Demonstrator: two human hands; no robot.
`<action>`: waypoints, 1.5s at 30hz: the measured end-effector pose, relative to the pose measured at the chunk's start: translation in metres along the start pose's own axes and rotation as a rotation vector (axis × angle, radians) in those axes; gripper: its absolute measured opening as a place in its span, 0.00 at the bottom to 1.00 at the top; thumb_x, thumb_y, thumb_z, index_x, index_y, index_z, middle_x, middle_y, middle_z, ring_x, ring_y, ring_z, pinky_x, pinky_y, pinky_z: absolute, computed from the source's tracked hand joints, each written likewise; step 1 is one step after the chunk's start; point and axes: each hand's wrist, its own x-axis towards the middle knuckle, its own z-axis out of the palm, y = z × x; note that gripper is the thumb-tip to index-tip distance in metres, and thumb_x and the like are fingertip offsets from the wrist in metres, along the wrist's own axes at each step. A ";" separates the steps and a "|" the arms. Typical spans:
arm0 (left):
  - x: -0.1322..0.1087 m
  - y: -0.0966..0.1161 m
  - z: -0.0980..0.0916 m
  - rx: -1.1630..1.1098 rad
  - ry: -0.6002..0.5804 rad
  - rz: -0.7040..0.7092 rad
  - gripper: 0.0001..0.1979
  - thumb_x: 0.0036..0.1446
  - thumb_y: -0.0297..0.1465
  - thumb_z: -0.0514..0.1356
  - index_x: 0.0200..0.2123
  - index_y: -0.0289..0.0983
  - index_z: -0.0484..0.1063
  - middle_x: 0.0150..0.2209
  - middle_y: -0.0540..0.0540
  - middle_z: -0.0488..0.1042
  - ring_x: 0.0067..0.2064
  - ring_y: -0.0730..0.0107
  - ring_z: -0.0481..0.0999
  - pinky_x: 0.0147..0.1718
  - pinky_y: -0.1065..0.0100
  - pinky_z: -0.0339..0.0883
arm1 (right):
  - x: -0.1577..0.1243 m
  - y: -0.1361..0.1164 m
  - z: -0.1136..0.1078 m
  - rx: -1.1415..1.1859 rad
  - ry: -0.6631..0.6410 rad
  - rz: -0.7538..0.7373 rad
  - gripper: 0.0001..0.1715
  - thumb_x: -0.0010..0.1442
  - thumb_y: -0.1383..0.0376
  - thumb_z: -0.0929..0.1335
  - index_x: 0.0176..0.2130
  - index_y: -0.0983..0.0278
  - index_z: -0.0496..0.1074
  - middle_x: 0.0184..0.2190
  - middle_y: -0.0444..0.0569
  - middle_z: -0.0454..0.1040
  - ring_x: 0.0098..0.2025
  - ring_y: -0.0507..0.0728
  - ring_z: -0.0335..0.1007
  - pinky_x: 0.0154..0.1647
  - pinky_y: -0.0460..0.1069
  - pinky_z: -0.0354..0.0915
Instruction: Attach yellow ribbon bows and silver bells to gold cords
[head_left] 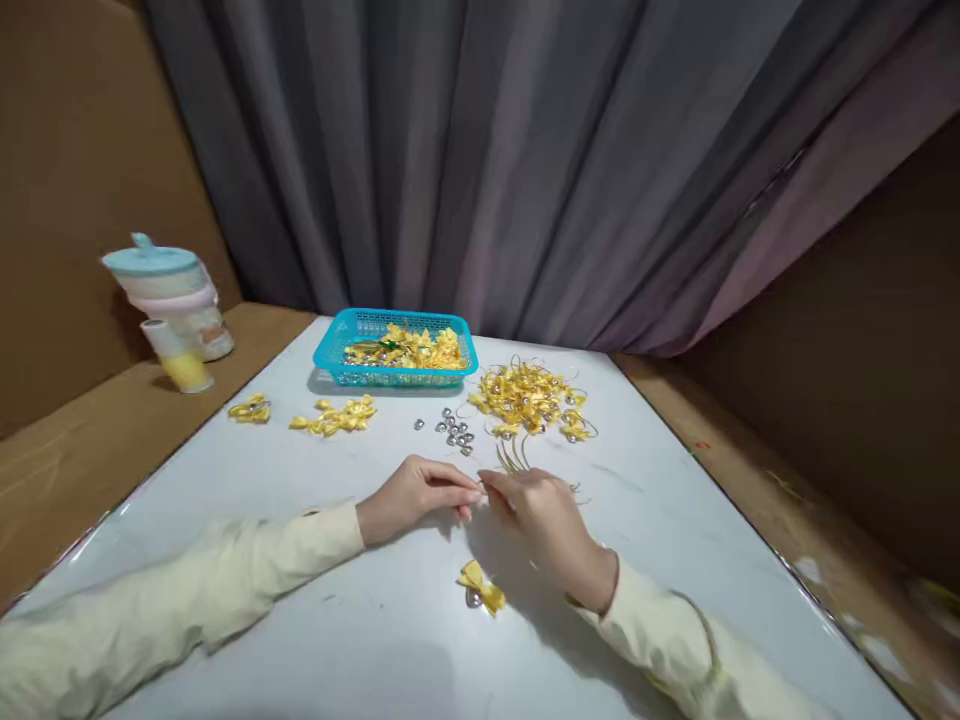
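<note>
- The yellow bow (482, 586) lay on the table (360, 640), well to the wearer's side of the blue basket (397, 378) and right of its middle.
- It probably was light, soft, slightly slippery and easily crushed; its gathered centre seemed the best hold.
- Its long axis slanted, the left loop toward the basket, the right loop away.
- Nearer the basket, the left hand (420, 492) and right hand (544, 520) each had a narrow, pinched grip; I couldn't tell on what.

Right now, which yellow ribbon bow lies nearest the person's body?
The single yellow ribbon bow with a silver bead, on the near side of the left hand and right hand; other bows lie beyond.
</note>
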 end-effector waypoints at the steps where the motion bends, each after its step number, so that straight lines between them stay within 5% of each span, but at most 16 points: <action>1: 0.000 0.000 -0.001 -0.007 -0.014 -0.024 0.11 0.46 0.34 0.66 0.29 0.30 0.78 0.22 0.46 0.75 0.24 0.72 0.72 0.26 0.71 0.64 | -0.001 0.001 -0.001 0.043 0.025 0.022 0.16 0.57 0.72 0.60 0.37 0.65 0.75 0.23 0.51 0.75 0.27 0.58 0.70 0.27 0.48 0.55; 4: -0.001 0.000 -0.004 -0.051 -0.059 -0.075 0.13 0.47 0.37 0.65 0.26 0.30 0.78 0.19 0.47 0.72 0.22 0.76 0.68 0.25 0.72 0.62 | -0.003 0.004 -0.003 0.328 0.052 0.076 0.17 0.58 0.70 0.60 0.45 0.65 0.70 0.32 0.53 0.76 0.33 0.57 0.71 0.30 0.48 0.59; 8: 0.000 0.003 -0.008 -0.147 -0.116 -0.088 0.12 0.46 0.37 0.66 0.27 0.32 0.78 0.24 0.48 0.69 0.24 0.79 0.65 0.26 0.74 0.59 | -0.004 0.006 -0.004 1.082 -0.039 0.132 0.15 0.59 0.64 0.63 0.47 0.61 0.63 0.45 0.53 0.71 0.40 0.54 0.70 0.32 0.46 0.63; 11: 0.002 0.006 -0.010 -0.143 -0.143 -0.087 0.10 0.46 0.36 0.66 0.26 0.33 0.78 0.32 0.46 0.69 0.28 0.78 0.63 0.27 0.75 0.59 | -0.003 0.007 -0.002 1.495 -0.104 0.229 0.13 0.57 0.61 0.67 0.40 0.62 0.60 0.41 0.51 0.73 0.31 0.50 0.68 0.24 0.43 0.61; 16: 0.002 0.007 -0.011 -0.111 -0.181 -0.133 0.09 0.47 0.34 0.66 0.25 0.33 0.78 0.35 0.47 0.65 0.31 0.77 0.64 0.31 0.74 0.61 | 0.000 0.010 0.005 1.830 -0.070 0.354 0.19 0.51 0.64 0.72 0.38 0.62 0.59 0.33 0.47 0.75 0.24 0.48 0.66 0.20 0.41 0.60; 20: 0.002 0.007 -0.012 -0.162 -0.194 -0.148 0.09 0.46 0.32 0.67 0.21 0.31 0.77 0.36 0.47 0.66 0.32 0.76 0.68 0.35 0.73 0.62 | 0.002 0.017 0.009 1.946 -0.094 0.413 0.20 0.51 0.68 0.71 0.41 0.64 0.60 0.30 0.46 0.75 0.20 0.45 0.64 0.19 0.40 0.59; 24: 0.004 0.005 -0.016 -0.308 -0.215 -0.195 0.10 0.44 0.34 0.68 0.28 0.31 0.78 0.33 0.44 0.73 0.31 0.76 0.71 0.31 0.76 0.63 | 0.001 0.020 0.011 1.980 -0.327 0.316 0.15 0.53 0.69 0.70 0.40 0.65 0.63 0.23 0.43 0.73 0.14 0.45 0.58 0.14 0.41 0.56; 30: 0.003 0.001 -0.018 -0.377 -0.456 -0.335 0.14 0.43 0.37 0.68 0.26 0.29 0.77 0.25 0.42 0.77 0.22 0.74 0.73 0.20 0.75 0.63 | -0.003 0.016 0.015 2.010 -0.613 0.181 0.07 0.56 0.68 0.67 0.37 0.65 0.64 0.16 0.40 0.69 0.12 0.44 0.51 0.15 0.41 0.55; 40: 0.001 0.003 -0.017 -0.234 -0.520 -0.372 0.13 0.44 0.34 0.68 0.29 0.29 0.76 0.15 0.50 0.70 0.14 0.84 0.62 0.11 0.81 0.51 | -0.005 0.019 0.026 1.945 -0.764 0.109 0.07 0.54 0.68 0.70 0.29 0.72 0.71 0.18 0.49 0.74 0.16 0.49 0.66 0.19 0.43 0.59; 45: 0.001 0.005 -0.015 -0.314 -0.479 -0.376 0.13 0.45 0.31 0.68 0.30 0.31 0.69 0.20 0.48 0.74 0.18 0.78 0.70 0.16 0.79 0.61 | -0.006 0.018 0.027 2.001 -0.740 0.124 0.09 0.49 0.68 0.72 0.26 0.72 0.72 0.18 0.49 0.73 0.20 0.50 0.67 0.25 0.46 0.62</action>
